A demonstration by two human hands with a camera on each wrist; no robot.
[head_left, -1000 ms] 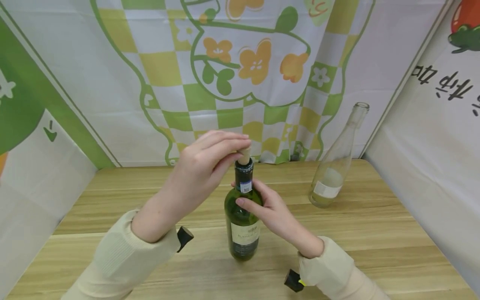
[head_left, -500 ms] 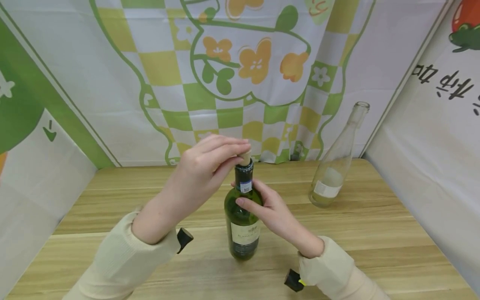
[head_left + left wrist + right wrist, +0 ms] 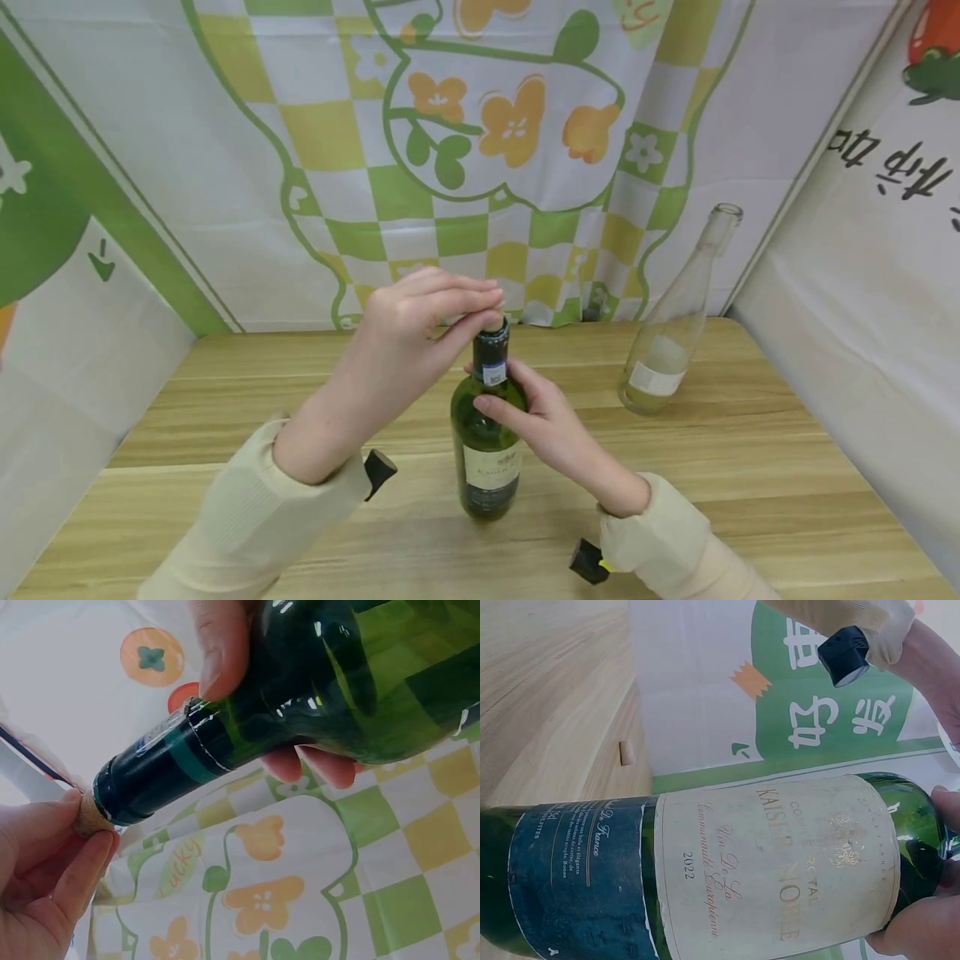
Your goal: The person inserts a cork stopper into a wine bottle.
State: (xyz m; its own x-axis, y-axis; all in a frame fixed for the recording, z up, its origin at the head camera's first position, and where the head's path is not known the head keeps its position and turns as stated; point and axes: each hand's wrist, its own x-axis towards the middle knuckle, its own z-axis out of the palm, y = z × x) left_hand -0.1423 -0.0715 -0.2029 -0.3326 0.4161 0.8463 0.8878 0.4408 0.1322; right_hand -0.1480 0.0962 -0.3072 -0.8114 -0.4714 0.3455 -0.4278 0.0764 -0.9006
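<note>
A green wine bottle point(image 3: 486, 433) with a cream and dark label stands upright on the wooden table. My left hand point(image 3: 408, 333) pinches a cork point(image 3: 91, 816) between thumb and fingers at the bottle's mouth. Part of the cork is inside the dark neck point(image 3: 161, 769); its outer end is mostly covered by the fingers. Lower down, my right hand point(image 3: 543, 421) grips the bottle around its shoulder, thumb in front and other fingers behind. The label point(image 3: 780, 870) fills much of the right wrist view.
A clear glass bottle point(image 3: 667, 333) with a white label stands at the back right of the table point(image 3: 750, 467). Behind the table hangs a checked, flowered cloth point(image 3: 465, 233). A small brown piece point(image 3: 625, 753) lies near a table edge in the right wrist view.
The cork shows less above the bottle's mouth than before, and my left fingers have come slightly lower over it. My right hand and both bottles stay in place.
</note>
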